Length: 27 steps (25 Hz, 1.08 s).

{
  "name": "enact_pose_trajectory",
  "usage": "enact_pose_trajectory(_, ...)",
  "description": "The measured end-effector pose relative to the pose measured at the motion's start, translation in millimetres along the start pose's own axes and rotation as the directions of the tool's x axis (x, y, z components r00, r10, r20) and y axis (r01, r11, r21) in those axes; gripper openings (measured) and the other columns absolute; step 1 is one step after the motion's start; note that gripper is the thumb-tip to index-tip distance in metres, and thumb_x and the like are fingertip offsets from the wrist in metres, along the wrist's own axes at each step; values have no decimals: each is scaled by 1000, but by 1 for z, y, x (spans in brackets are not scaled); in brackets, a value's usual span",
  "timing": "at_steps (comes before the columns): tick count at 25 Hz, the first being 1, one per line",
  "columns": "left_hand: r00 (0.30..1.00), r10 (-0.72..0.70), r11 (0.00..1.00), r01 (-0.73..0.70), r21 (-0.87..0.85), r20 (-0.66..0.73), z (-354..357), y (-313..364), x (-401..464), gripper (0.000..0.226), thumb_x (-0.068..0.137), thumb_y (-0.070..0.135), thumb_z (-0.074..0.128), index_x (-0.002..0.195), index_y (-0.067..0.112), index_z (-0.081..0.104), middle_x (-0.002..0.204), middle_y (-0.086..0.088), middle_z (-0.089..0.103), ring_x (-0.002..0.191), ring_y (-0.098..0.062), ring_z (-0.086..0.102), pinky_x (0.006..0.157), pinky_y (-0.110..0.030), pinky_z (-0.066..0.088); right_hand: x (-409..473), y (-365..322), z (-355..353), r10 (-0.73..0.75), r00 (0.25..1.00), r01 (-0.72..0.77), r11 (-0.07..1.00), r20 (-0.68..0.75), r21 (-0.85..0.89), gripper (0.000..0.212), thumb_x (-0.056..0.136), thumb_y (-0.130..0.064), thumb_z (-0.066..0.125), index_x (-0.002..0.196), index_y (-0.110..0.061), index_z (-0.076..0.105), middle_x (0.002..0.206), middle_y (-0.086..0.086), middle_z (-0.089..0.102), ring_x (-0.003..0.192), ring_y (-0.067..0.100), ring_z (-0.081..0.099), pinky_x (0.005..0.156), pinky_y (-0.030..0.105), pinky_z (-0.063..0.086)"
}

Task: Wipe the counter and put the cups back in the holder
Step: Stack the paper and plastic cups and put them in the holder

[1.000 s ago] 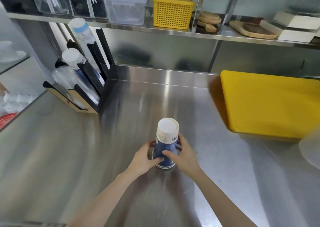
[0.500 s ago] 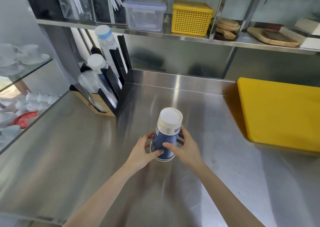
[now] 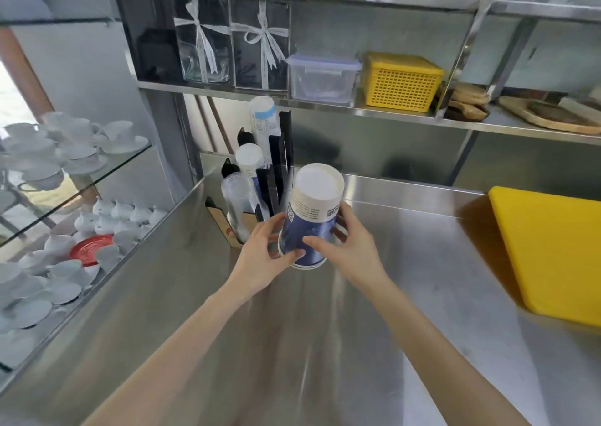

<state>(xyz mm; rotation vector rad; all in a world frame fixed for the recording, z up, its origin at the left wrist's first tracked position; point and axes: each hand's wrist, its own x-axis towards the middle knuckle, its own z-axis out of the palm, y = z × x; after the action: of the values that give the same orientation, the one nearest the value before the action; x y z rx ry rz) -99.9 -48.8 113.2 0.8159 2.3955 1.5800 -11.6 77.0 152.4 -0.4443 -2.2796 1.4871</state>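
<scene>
The stack of blue paper cups [image 3: 309,217] has come up off the steel counter [image 3: 406,295] and moved closer to the black cup holder [image 3: 276,171]. On the far left, two glass shelves [image 3: 107,171] hold many white teacups. The cup holder has three stacks in it, two white and one clear. The left hand [image 3: 260,256] and the right hand [image 3: 351,246] both curl around the blue stack, upside down, just beside the holder. One yellow basket [image 3: 401,82] sits on the shelf above. One yellow cutting board [image 3: 549,250] lies at the right.
</scene>
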Motion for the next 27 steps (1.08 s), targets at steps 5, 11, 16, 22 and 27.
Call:
enact_pose_trajectory(5, 994, 92, 995, -90, 30, -59, -46, 6, 21, 67, 73, 22, 72, 131, 22, 38, 130, -3, 51, 105, -13, 51, 85, -32, 51, 24, -35, 26, -71, 997, 71, 997, -19, -9, 75, 73, -17, 74, 136, -23, 33, 141, -1, 46, 125, 20, 47, 104, 40, 43)
enact_pose_trajectory(11, 983, 173, 984, -169, 64, -60, -95, 10, 57, 66, 74, 21, 72, 131, 20, 38, 133, -5, 51, 115, -21, 54, 94, -31, 43, 56, -69, 56, -149, 985, 147, 988, -85, -39, 75, 75, -17, 72, 136, -22, 30, 143, 0, 43, 127, 22, 45, 102, 40, 42)
enact_pose_trajectory(16, 969, 243, 966, -237, 100, -52, -125, 18, 94, 65, 76, 21, 69, 132, 20, 36, 135, -5, 48, 107, -13, 50, 86, -25, 37, 95, -89, 70, -214, 971, 212, 977, -105, -30, 73, 75, -16, 71, 136, -20, 31, 141, 2, 45, 127, 21, 45, 103, 38, 41)
enact_pose_trajectory(22, 969, 241, 966, -235, 109, -49, -136, 5, 142, 65, 75, 22, 70, 131, 18, 37, 134, -8, 48, 110, -17, 51, 87, -27, 37, 142, -91, 83, -207, 974, 205, 978, -96, -34, 71, 76, -14, 71, 135, -19, 32, 141, 3, 46, 127, 22, 45, 103, 38, 41)
enact_pose_trajectory(27, 980, 199, 976, -196, 91, -27, -135, -17, 178, 65, 75, 18, 71, 130, 17, 38, 131, -8, 48, 112, -21, 53, 88, -28, 37, 178, -79, 93, -170, 984, 167, 985, -59, -48, 72, 75, -13, 71, 136, -19, 32, 139, 3, 47, 125, 21, 47, 104, 36, 41)
